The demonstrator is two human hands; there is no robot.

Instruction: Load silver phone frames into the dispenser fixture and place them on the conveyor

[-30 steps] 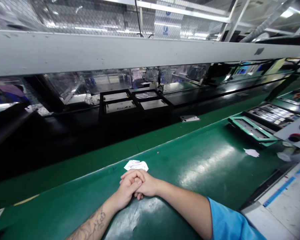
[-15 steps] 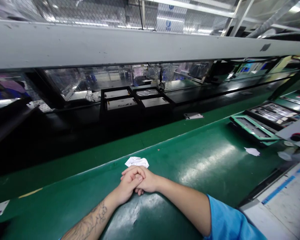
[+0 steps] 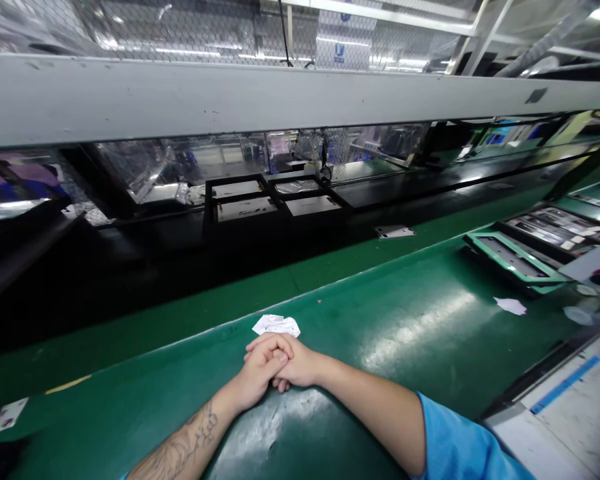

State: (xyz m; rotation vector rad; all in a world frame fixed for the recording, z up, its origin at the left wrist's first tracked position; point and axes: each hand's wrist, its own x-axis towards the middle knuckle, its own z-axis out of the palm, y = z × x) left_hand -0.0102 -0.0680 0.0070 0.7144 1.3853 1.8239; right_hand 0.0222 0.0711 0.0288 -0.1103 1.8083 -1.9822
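My left hand (image 3: 258,375) and my right hand (image 3: 303,364) are clasped together on the green work surface (image 3: 180,380). Their fingers are closed over one another, and no object shows in either. The palms are hidden. Just beyond the knuckles lies a crumpled piece of white paper (image 3: 276,325), very near the fingertips.
Across the dark conveyor stands a black divided tray (image 3: 275,207) with flat panels in it. A flat pale part (image 3: 395,232) lies near the belt edge. To the right are a green-rimmed frame (image 3: 515,257), a tray of parts (image 3: 555,227) and a white scrap (image 3: 511,306).
The view has shifted slightly, so the scene sits a little lower and further right. My hands stay clasped in the same place beside the paper.
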